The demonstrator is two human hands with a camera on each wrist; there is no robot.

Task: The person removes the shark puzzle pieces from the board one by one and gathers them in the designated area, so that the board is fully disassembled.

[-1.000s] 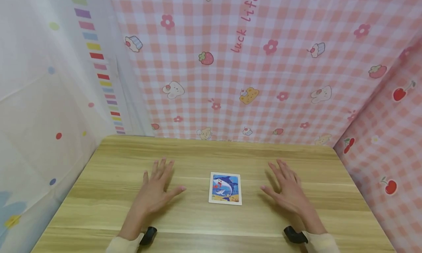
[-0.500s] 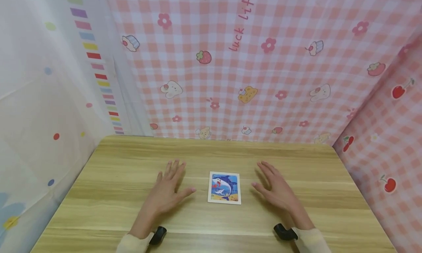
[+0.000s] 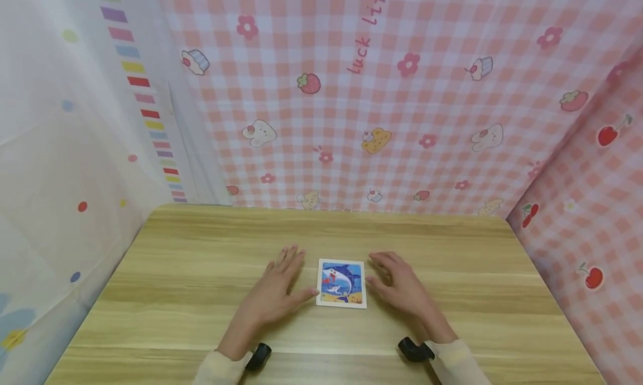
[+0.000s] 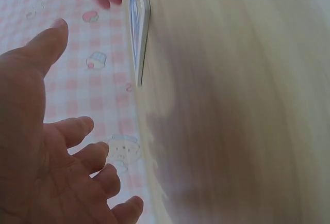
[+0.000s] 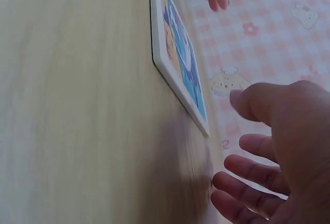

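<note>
A small square picture board (image 3: pixel 342 283) with a white border lies flat on the table, showing a blue-and-white shark-like animal over a sandy sea floor. My left hand (image 3: pixel 273 294) is at its left side, fingers spread and thumb tip right at the board's left edge in the head view. On the other side, my right hand (image 3: pixel 402 287) hovers with loosely bent fingers, its fingertips close to the right edge. Neither hand holds anything. In the right wrist view the board (image 5: pixel 180 53) appears as a thin slab with pale sides, and shadow falls beneath the hand.
The wood-grain table (image 3: pixel 201 245) reaches back to a pink checked cloth (image 3: pixel 351 111) hanging behind it. Another checked cloth (image 3: pixel 593 217) hangs at the right, and a pale dotted cloth (image 3: pixel 50 167) at the left. Black bands (image 3: pixel 258 357) are on both wrists.
Both hands have moved inward from either side toward the picture board, and the right fingers have bent a little more. The board stays in place; the head view has shifted slightly.
</note>
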